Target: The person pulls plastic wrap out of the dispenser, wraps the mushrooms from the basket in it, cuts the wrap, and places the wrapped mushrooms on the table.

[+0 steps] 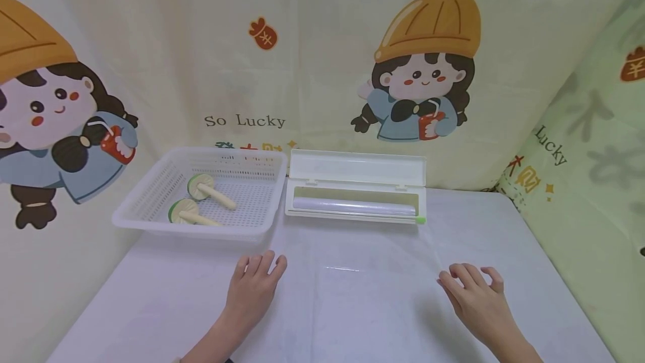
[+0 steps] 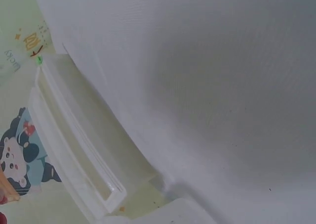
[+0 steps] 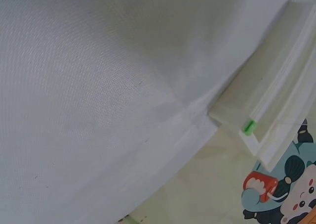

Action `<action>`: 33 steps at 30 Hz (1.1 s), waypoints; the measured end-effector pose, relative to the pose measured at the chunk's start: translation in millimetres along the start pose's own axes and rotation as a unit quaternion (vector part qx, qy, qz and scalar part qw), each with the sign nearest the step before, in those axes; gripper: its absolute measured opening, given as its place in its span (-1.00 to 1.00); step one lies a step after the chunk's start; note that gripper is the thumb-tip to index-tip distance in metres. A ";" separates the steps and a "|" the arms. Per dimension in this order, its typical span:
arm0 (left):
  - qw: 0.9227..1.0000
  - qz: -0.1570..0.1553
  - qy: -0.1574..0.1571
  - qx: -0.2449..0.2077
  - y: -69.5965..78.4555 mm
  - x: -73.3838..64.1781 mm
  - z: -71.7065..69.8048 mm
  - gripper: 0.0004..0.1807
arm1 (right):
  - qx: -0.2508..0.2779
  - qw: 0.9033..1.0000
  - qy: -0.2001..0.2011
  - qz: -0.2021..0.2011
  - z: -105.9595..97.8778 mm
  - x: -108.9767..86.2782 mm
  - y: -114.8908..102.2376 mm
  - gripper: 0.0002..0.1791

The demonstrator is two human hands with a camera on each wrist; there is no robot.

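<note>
A white plastic wrap dispenser (image 1: 356, 218) stands at the back of the table, lid up, with a shiny roll of plastic wrap (image 1: 353, 206) inside. From its front a clear sheet of wrap (image 1: 342, 269) comes toward me, visible mostly as faint edges and a glint. My right hand (image 1: 476, 301), fingers bent, pinches the sheet near its right corner. Over on the left, my left hand (image 1: 252, 287) has bent fingers at the sheet's other side, its grip on the film mostly hidden. In the left wrist view the dispenser (image 2: 79, 135) appears tilted; the right wrist view shows its green tab (image 3: 249, 127).
A white perforated basket (image 1: 252, 232) stands left of the dispenser, close beside it. Inside lie two mushroom-shaped things with pale stems, an upper one (image 1: 216, 195) and a lower one (image 1: 183, 212). A printed cloth (image 1: 322, 83) hangs behind the white-covered table (image 1: 151, 307).
</note>
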State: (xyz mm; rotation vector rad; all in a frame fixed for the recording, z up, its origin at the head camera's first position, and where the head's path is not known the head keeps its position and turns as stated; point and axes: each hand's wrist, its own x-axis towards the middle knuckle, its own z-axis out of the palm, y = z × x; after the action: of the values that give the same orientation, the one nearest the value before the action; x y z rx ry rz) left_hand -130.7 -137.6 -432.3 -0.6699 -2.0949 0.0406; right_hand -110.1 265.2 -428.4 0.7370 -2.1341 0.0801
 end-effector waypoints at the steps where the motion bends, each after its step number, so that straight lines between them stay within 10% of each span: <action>1: 1.000 0.000 0.005 0.000 0.2 0.1 -0.2 -0.74 | -0.001 1.000 0.002 0.000 -0.1 0.1 -0.1 -0.59; 33: 1.000 0.000 0.014 0.009 4.7 -2.0 -13.2 -0.68 | -0.005 1.000 -0.016 0.007 -12.3 -4.2 -5.7 -0.56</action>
State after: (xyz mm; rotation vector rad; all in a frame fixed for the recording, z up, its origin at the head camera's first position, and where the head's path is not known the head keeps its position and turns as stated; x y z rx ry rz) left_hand -117.5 -137.5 -427.4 -0.6559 -2.0650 0.0494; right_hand -96.4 266.3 -424.9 0.7231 -2.1680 0.0654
